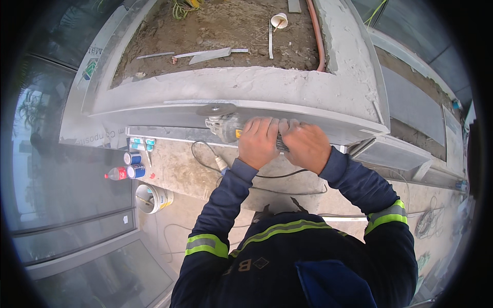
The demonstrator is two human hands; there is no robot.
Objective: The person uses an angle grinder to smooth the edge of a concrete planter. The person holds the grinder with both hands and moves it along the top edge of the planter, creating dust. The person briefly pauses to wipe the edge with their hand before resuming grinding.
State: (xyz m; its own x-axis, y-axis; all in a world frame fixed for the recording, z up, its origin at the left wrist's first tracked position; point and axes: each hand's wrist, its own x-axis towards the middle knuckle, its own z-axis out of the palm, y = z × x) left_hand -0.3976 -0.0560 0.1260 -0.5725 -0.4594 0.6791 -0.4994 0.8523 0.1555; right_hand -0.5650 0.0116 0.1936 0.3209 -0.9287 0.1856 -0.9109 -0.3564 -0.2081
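Note:
Both my hands grip an angle grinder [223,126] held against the front edge of a grey cement ledge [287,90]. My left hand [258,141] wraps the grinder's body just behind the head. My right hand [306,145] grips the rear of the body, touching the left hand. The grinder's disc [215,109] lies flat against the ledge's metal trim. A black power cord [267,177] hangs from the tool and loops across the floor below. My sleeves are dark blue with yellow reflective bands.
Behind the ledge is a soil bed [226,31] with scrap strips, a white cup [279,20] and an orange pipe [318,36]. On the concrete floor stand a white bucket [152,198], cans [134,164] and a red-capped bottle [116,174]. Glass panels lie to the left.

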